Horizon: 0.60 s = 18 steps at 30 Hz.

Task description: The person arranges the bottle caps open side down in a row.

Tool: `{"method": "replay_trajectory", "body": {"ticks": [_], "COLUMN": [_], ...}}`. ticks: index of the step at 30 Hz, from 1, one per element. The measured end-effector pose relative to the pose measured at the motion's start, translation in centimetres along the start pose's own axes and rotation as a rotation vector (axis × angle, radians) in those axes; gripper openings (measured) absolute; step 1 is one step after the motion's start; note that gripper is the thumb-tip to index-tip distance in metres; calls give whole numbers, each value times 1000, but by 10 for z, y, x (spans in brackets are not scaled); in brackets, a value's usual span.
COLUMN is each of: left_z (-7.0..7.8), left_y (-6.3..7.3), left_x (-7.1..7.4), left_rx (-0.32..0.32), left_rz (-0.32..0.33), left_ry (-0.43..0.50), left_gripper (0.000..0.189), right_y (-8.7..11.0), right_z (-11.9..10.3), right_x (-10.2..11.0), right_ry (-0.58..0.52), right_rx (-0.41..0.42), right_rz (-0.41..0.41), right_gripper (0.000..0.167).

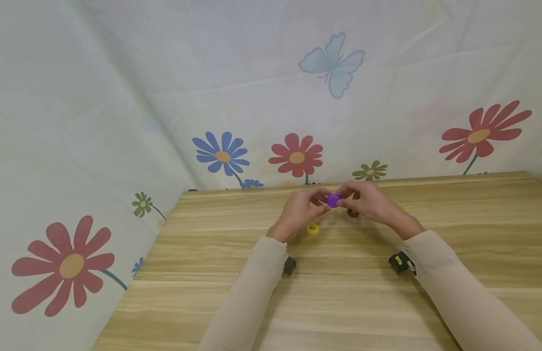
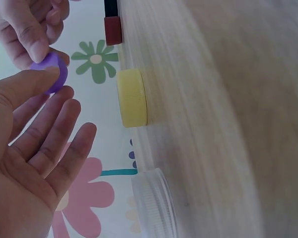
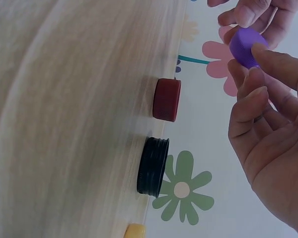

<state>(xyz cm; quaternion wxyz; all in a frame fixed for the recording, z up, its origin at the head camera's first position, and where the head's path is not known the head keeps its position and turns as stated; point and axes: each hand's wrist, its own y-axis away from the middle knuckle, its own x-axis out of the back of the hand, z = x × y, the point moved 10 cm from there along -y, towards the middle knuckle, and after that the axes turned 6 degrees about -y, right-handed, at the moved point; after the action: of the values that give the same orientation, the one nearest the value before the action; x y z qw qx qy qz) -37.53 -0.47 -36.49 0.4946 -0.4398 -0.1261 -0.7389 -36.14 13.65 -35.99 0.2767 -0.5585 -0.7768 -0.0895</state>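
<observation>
A purple bottle cap (image 1: 333,200) is held up above the far part of the table, between both hands. My left hand (image 1: 299,210) pinches one side of it with thumb and index finger; the other fingers are spread in the left wrist view. From the opposite side, my right hand (image 1: 372,201) pinches the same cap (image 3: 248,47) between thumb and fingertips. Below the left hand a yellow cap (image 2: 132,98) and a clear cap (image 2: 154,203) stand on the table. Under the right hand are a dark red cap (image 3: 167,99) and a black cap (image 3: 153,167).
A second yellow piece (image 3: 134,231) shows at the bottom edge of the right wrist view, mostly cut off. The wooden table (image 1: 341,302) ends at the back against a flowered cloth (image 1: 253,87). Small black devices (image 1: 399,262) sit under both wrists.
</observation>
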Motion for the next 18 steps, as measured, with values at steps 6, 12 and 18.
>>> {"method": "replay_trajectory", "body": {"ticks": [6, 12, 18], "left_z": [0, 1, 2], "left_y": [0, 0, 0], "left_x": [1, 1, 2], "left_rx": [-2, -19, -33], "left_rz": [13, 21, 27], "left_ry": [5, 25, 24], "left_gripper": [37, 36, 36], "right_y": [0, 0, -1], "right_z": [0, 1, 1], "right_x": [0, 0, 0], "right_ry": [-8, -13, -13], "right_rx": [-11, -21, -21], "right_rz": [0, 6, 7], "right_gripper": [21, 24, 26]}}
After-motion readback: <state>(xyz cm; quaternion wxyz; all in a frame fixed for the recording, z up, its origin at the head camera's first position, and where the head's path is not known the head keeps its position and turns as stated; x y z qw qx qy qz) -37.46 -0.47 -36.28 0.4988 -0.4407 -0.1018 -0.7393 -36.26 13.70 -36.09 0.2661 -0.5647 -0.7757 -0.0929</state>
